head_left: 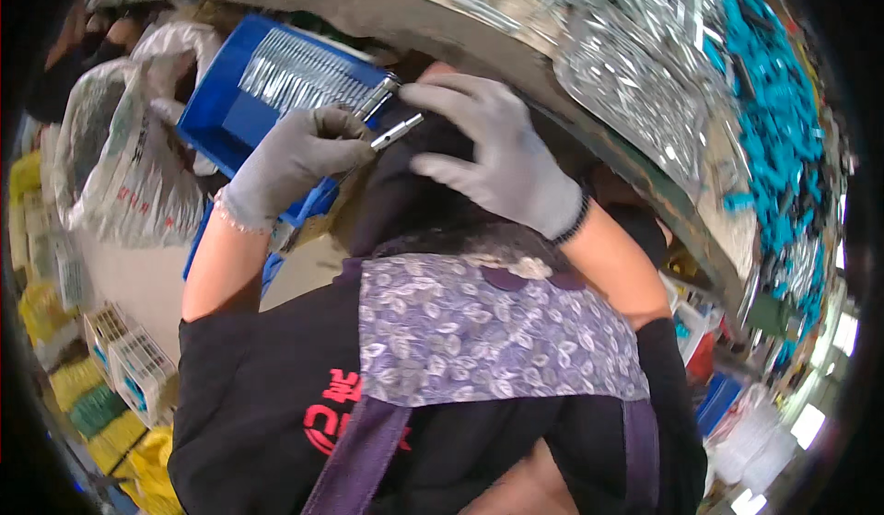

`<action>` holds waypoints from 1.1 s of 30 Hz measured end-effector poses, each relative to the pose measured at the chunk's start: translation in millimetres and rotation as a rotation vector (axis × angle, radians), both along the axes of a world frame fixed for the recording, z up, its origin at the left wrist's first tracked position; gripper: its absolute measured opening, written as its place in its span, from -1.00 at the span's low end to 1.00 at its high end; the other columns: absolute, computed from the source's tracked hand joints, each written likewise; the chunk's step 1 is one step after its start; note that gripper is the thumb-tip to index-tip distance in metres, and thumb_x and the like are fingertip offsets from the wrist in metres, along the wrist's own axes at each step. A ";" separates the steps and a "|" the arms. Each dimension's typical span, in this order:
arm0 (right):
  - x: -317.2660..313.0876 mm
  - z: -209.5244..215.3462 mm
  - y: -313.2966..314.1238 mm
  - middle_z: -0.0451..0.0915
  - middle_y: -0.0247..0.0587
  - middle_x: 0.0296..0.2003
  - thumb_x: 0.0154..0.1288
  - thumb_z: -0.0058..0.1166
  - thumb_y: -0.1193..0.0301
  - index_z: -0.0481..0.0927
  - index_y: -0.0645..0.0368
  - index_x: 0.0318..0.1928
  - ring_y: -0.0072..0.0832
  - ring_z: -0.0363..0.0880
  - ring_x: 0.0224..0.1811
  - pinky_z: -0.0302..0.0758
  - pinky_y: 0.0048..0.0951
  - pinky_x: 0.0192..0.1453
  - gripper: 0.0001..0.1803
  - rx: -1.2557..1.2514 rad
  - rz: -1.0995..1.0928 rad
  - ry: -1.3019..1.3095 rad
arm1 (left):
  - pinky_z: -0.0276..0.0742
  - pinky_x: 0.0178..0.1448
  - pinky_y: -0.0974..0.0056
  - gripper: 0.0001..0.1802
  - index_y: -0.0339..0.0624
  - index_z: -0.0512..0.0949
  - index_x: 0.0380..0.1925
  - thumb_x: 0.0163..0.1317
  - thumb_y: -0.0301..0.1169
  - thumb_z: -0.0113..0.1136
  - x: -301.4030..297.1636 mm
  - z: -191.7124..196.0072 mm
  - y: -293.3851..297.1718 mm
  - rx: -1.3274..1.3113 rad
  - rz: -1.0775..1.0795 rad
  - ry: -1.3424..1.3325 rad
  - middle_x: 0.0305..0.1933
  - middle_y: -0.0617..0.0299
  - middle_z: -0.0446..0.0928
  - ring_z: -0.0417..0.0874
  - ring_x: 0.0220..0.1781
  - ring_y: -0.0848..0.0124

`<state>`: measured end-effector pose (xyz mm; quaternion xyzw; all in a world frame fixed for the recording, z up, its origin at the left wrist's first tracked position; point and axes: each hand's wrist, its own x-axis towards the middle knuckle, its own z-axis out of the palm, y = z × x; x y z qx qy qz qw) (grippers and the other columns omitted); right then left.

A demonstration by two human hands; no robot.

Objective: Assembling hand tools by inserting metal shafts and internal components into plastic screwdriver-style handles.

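Observation:
My left hand (299, 160), in a grey glove, pinches a short silver metal tube (398, 133) between thumb and fingers. A small hole shows in the tube's side, and its free end points toward my right hand. My right hand (502, 151), also gloved, is open, its thumb and fingers spread around that end without visibly touching it. Just beyond my left fingers is another shiny metal cylinder (376, 102); whether the hand touches it I cannot tell. A blue plastic bin (216, 100) sits behind my left hand, with rows of silver metal pieces (299, 73) inside.
A workbench edge (635, 160) curves across the far side to the right. On it lie heaps of silver metal parts (635, 82) and turquoise pieces (778, 137). A white woven sack (138, 156) stands left of the bin. Pale plastic crates (138, 368) are at the lower left.

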<state>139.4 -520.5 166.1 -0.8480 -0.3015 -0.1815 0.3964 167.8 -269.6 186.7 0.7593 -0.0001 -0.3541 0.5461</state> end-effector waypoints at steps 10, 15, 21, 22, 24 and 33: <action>-122.1 -13.4 -120.5 0.71 -0.15 -0.20 0.32 0.27 0.35 0.67 0.26 -0.14 -0.35 0.68 -0.10 0.55 -0.39 0.04 -0.77 0.400 -0.382 0.495 | 0.46 0.08 0.43 -0.53 -0.24 0.43 0.27 0.35 -0.61 0.06 -50.5 -13.1 -107.8 -0.141 -0.319 -0.566 -0.02 0.18 0.59 0.54 -0.03 0.55; -171.4 -5.7 -169.3 0.72 -0.27 -0.34 0.19 0.31 0.38 0.69 0.26 -0.29 -0.62 0.65 -0.26 0.54 -0.56 -0.10 -0.81 0.505 -0.870 0.462 | 0.36 -0.40 0.54 -0.53 -0.31 0.32 0.18 0.28 -0.53 0.15 -53.2 -9.3 -137.1 -0.194 -0.395 -0.175 -0.09 0.20 0.61 0.50 -0.37 0.65; -167.3 1.7 -147.7 0.67 -0.31 -0.37 0.21 0.34 0.32 0.67 0.25 -0.24 -0.61 0.62 -0.30 0.52 -0.54 -0.18 -0.75 0.417 -0.685 0.579 | 0.37 -0.33 0.50 -0.70 -0.24 0.44 -0.04 0.24 -0.56 0.24 -48.3 -12.0 -155.9 -0.304 -0.456 0.043 -0.27 0.33 0.51 0.46 -0.35 0.68; -165.1 1.8 -143.6 0.67 -0.31 -0.37 0.22 0.33 0.32 0.67 0.25 -0.24 -0.62 0.63 -0.31 0.52 -0.54 -0.18 -0.76 0.428 -0.644 0.607 | 0.37 -0.37 0.49 -0.71 -0.23 0.46 -0.06 0.23 -0.57 0.24 -49.0 -16.3 -157.9 -0.351 -0.438 0.009 -0.28 0.33 0.51 0.48 -0.39 0.67; -160.9 0.3 -139.3 0.67 -0.30 -0.37 0.21 0.33 0.31 0.67 0.24 -0.25 -0.62 0.63 -0.33 0.54 -0.53 -0.20 -0.75 0.498 -0.612 0.692 | 0.37 -0.39 0.48 -0.73 -0.22 0.46 -0.08 0.22 -0.57 0.24 -50.0 -18.6 -161.2 -0.351 -0.421 0.039 -0.30 0.32 0.52 0.49 -0.42 0.65; -148.3 -6.5 -136.6 0.60 -0.43 -0.40 0.24 0.27 0.43 0.63 0.23 -0.27 -0.73 0.49 -0.36 0.41 -0.62 -0.25 -0.86 0.507 -0.504 0.689 | 0.27 -0.53 0.49 -0.73 -0.20 0.44 -0.13 0.16 -0.53 0.22 -50.6 -20.8 -152.5 -0.386 -0.357 0.173 -0.38 0.27 0.51 0.45 -0.58 0.60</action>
